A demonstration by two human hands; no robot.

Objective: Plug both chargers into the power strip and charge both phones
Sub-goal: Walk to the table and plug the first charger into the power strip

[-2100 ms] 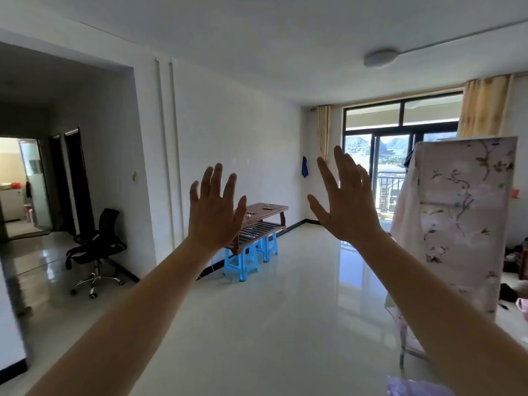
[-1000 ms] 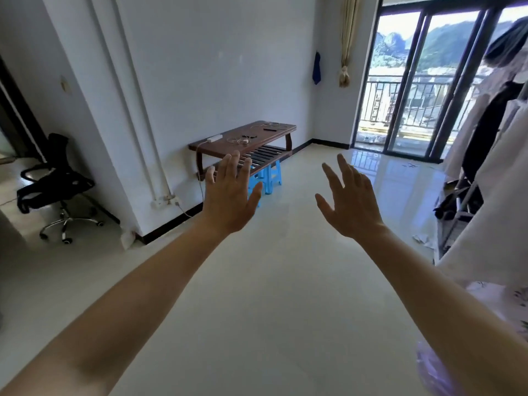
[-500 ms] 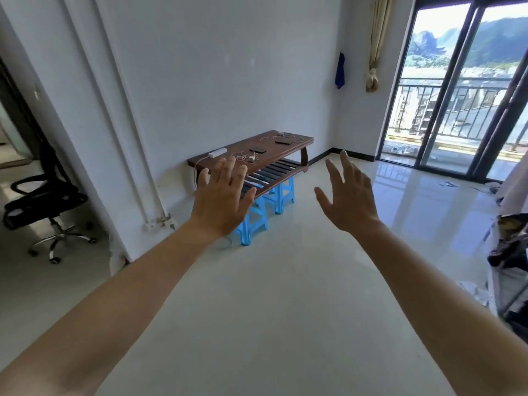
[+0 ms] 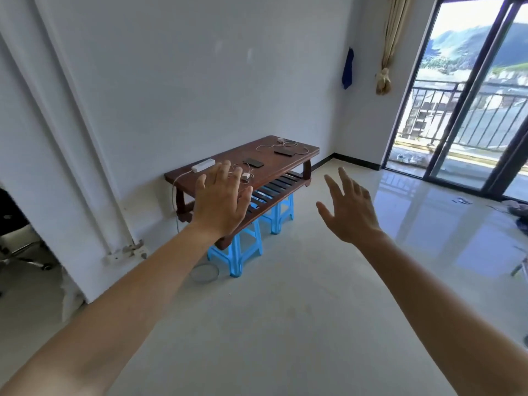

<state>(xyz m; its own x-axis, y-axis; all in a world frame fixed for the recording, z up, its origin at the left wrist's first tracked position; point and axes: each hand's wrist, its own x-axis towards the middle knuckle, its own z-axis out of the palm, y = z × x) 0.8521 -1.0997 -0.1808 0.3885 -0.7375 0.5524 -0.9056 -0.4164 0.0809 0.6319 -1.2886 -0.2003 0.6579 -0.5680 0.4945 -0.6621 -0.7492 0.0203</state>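
Note:
A brown wooden table [image 4: 297, 155] stands against the white wall some way ahead. On it lie a white power strip [image 4: 203, 165], two dark phones [image 4: 253, 162] [image 4: 284, 152], and two white chargers [image 4: 246, 176] [image 4: 281, 140] with loose thin cables. My left hand [image 4: 220, 200] is raised in front of the table's near end, fingers spread, holding nothing. My right hand [image 4: 350, 208] is raised to the right of the table, open and empty too. Both hands are well short of the table.
Two blue plastic stools [image 4: 238, 251] stand under the table, with a round clear lid [image 4: 204, 272] on the floor beside them. Glass balcony doors [image 4: 468, 104] are at the right, a black office chair [image 4: 17, 238] at the left. Glossy pale floor [image 4: 285, 324] lies between me and the table.
The view has swung from the ceiling and far room down to the table, which is nearer and larger now. Both hands stay raised and open.

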